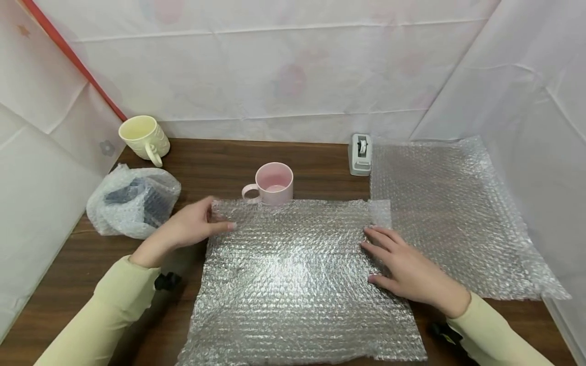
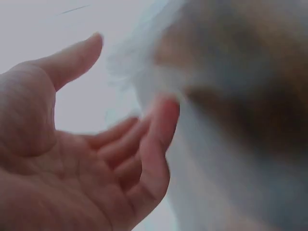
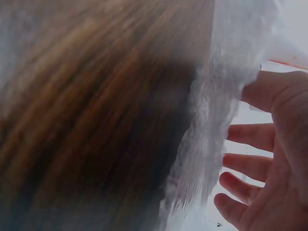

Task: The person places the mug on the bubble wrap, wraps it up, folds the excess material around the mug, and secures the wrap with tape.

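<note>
A sheet of bubble wrap (image 1: 284, 305) lies spread before me, its far edge against a pink mug (image 1: 274, 184) and overlapping the mug's base. At the sheet's far left corner is my left hand (image 1: 189, 223), its thumb stretched out over the wrap. In the left wrist view the left hand (image 2: 96, 159) has loosely bent fingers and a thumb held apart, with nothing seen between them. My right hand (image 1: 407, 269) rests on the sheet's right edge with fingers spread. The right wrist view shows the right fingers (image 3: 252, 137) touching the bubble wrap (image 3: 207, 130), not curled round it.
A bubble-wrapped bundle (image 1: 133, 201) sits at the left, with a yellow mug (image 1: 145, 137) behind it. Towards the back right stands a tape dispenser (image 1: 360, 155). A second bubble wrap sheet (image 1: 458, 218) covers the table's right side. White curtains (image 1: 293, 71) surround the dark wooden table (image 1: 206, 157).
</note>
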The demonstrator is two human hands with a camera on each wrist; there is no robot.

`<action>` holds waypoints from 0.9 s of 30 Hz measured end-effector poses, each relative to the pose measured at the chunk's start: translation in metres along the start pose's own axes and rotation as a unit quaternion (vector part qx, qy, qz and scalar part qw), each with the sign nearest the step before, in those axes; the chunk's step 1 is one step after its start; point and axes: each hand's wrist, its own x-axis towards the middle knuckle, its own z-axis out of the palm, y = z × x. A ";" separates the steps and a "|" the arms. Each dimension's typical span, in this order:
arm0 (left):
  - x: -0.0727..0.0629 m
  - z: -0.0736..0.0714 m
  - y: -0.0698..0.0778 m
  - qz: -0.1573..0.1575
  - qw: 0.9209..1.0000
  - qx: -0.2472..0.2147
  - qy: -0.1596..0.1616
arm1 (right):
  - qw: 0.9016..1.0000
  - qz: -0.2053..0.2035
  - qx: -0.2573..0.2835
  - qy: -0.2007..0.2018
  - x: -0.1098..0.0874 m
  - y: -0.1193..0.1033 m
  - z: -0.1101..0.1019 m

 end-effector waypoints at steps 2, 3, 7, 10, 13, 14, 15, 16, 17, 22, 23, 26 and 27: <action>0.005 -0.008 0.009 0.011 0.999 0.001 0.041 | 1.000 0.004 0.004 -0.006 0.000 0.000 0.002; 0.007 -0.011 0.014 0.022 0.998 0.004 0.060 | 1.000 0.005 0.005 -0.010 0.000 0.000 0.002; 0.021 -0.019 0.033 0.061 0.993 0.037 0.097 | 0.999 0.016 0.011 -0.030 0.000 -0.002 0.001; 0.035 -0.018 0.041 0.077 0.991 0.071 0.081 | 0.999 0.025 0.016 -0.045 0.001 -0.002 0.001; 0.050 -0.015 0.044 0.083 0.992 0.082 0.048 | 0.998 0.021 0.015 -0.049 0.002 -0.002 0.002; 0.055 -0.014 0.044 0.083 0.992 0.083 0.038 | 0.999 0.019 0.014 -0.049 0.003 -0.002 0.002; 0.059 -0.014 0.044 0.084 0.993 0.082 0.029 | 0.999 0.016 0.012 -0.049 0.004 -0.002 0.002; 0.063 -0.013 0.043 0.083 0.993 0.078 0.021 | 0.999 0.014 0.011 -0.049 0.005 -0.001 0.002; 0.066 -0.013 0.043 0.083 0.994 0.074 0.017 | 0.999 0.012 0.011 -0.050 0.006 -0.001 0.003; 0.076 -0.008 0.040 0.070 0.996 0.060 0.015 | 0.998 0.000 0.014 -0.055 0.012 0.000 0.003; 0.077 -0.008 0.039 0.068 0.996 0.055 0.016 | 0.998 -0.004 0.014 -0.054 0.013 0.000 0.002; 0.078 -0.007 0.039 0.070 0.997 0.032 0.019 | 0.999 -0.020 0.014 -0.046 0.019 -0.001 0.000; 0.078 -0.007 0.039 0.072 0.997 0.019 0.020 | 0.999 -0.026 0.015 -0.043 0.021 -0.001 -0.001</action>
